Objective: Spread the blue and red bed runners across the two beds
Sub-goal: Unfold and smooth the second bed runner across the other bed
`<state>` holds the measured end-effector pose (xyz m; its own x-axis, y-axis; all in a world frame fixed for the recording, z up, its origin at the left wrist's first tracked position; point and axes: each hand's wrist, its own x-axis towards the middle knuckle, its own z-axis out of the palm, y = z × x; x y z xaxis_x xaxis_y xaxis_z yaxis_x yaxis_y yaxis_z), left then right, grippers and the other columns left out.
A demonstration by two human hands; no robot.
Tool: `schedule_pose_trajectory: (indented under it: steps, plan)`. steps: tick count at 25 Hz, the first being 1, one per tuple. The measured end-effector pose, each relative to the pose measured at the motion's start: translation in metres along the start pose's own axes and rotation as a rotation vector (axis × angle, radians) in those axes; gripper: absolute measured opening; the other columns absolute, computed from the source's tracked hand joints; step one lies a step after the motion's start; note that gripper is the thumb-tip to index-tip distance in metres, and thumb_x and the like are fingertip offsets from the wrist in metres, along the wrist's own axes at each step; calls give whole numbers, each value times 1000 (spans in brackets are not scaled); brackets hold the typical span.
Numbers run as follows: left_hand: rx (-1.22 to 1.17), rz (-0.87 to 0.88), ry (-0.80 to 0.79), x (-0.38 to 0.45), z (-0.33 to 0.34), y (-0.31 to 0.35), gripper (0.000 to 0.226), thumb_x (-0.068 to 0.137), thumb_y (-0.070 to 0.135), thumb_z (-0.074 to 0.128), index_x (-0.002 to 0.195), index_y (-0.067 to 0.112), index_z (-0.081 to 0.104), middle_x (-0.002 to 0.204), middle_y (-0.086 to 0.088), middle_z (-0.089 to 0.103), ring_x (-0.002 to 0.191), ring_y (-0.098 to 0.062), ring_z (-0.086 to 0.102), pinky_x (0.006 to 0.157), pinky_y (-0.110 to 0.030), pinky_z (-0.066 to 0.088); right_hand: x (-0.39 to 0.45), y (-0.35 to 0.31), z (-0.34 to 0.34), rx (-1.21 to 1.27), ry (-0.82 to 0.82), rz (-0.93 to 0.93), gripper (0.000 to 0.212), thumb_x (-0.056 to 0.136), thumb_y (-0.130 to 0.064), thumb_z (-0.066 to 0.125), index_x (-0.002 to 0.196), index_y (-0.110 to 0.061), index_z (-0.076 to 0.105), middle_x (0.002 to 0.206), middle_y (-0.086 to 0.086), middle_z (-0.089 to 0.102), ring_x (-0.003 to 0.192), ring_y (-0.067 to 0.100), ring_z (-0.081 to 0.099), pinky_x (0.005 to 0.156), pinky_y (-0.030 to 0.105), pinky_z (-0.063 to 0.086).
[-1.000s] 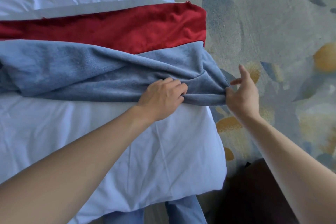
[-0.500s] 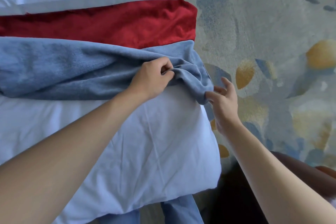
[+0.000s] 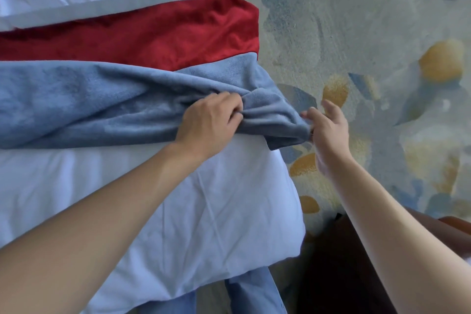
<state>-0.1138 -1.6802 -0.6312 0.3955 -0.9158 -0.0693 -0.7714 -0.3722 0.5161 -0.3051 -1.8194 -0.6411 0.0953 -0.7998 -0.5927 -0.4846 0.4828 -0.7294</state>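
Blue runner (image 3: 76, 99) lies across the bed (image 3: 178, 211), long axis left-right in view, its end bunched at the bed's right edge and starting to hang over toward the carpet (image 3: 356, 20). Red runner (image 3: 153, 33) sits flat just beyond it, parallel, edges touching or overlapping.

Left hand (image 3: 209, 120) is on the bed, fingers curled into a fold of blue fabric. Right hand (image 3: 328, 132) is off the edge, at the runner's end; looks like thumb and lower fingers pinch the corner with the other fingers splayed, but the contact is partly hidden.

Next move likely a pull to the right and toward the viewer to flatten the bunch (right hand is nearer the free end).

No containers in view.
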Motion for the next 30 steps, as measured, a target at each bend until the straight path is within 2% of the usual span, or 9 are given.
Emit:
schedule_pose_trajectory:
  steps: [2, 4, 7, 10, 16, 20, 24, 27, 30]
  plan:
    - [-178, -217, 68, 10, -1, 0, 7, 90, 27, 56, 85, 23, 53, 82, 9, 61, 80, -19, 57, 64, -37, 46, -6, 9, 2, 3, -95, 79, 24, 91, -27, 58, 112, -16, 60, 97, -3, 68, 92, 16, 67, 84, 32, 52]
    - [-193, -280, 80, 16, -3, -1, 7, 89, 28, 55, 85, 24, 52, 81, 11, 59, 78, -17, 55, 64, -37, 46, -16, 17, 1, -12, -231, 130, 23, 93, -36, 53, 91, -20, 70, 89, -9, 74, 95, 11, 67, 94, 32, 48]
    - [-166, -226, 48, 13, -3, 0, 7, 89, 27, 57, 84, 24, 53, 83, 11, 58, 82, -16, 54, 65, -37, 45, -26, 19, 2, -12, -337, 61, 32, 84, -49, 53, 96, -27, 73, 108, -8, 75, 106, 4, 64, 96, 25, 45]
    - [-64, -134, 41, 4, 1, 0, 6, 90, 26, 57, 86, 22, 53, 87, 7, 58, 88, -17, 53, 64, -36, 44, -32, 20, 8, -230, -218, -189, 29, 74, -44, 68, 99, -29, 69, 98, -13, 74, 96, 0, 66, 80, 21, 51]
    - [98, -2, 47, -7, 4, 3, 7, 89, 23, 59, 85, 19, 56, 84, 1, 57, 86, -25, 54, 64, -35, 39, -33, 33, 10, -430, 33, -246, 21, 74, -18, 66, 62, -23, 50, 52, -14, 56, 52, 3, 49, 47, 17, 36]
    - [255, 244, 15, -16, 11, 9, 19, 85, 26, 58, 101, 17, 61, 95, -3, 59, 89, -28, 55, 74, -41, 43, -20, 39, -15, -390, -20, 139, 7, 75, -6, 68, 73, -13, 68, 74, 9, 73, 73, 28, 70, 71, 42, 56]
    - [418, 506, -73, -29, 25, 16, 23, 85, 29, 52, 104, 18, 59, 105, -3, 58, 94, -26, 55, 80, -40, 43, 7, 22, -47, -197, -302, 565, 5, 87, -4, 64, 86, -7, 68, 71, 4, 71, 75, 19, 69, 98, 53, 50]
    - [525, 477, -72, -33, 29, 8, 16, 87, 28, 51, 100, 21, 57, 98, 0, 56, 89, -24, 53, 79, -37, 39, 9, 22, -47, -489, -212, 207, 30, 84, -13, 70, 113, -12, 67, 96, 1, 71, 89, 16, 68, 88, 39, 53]
    - [545, 441, -15, -29, 31, 10, 11, 87, 14, 52, 88, 23, 56, 84, 0, 53, 79, -24, 51, 72, -37, 37, -21, 35, -26, -846, -35, -748, 41, 75, -18, 73, 114, -13, 62, 102, 3, 62, 93, 21, 58, 80, 34, 46]
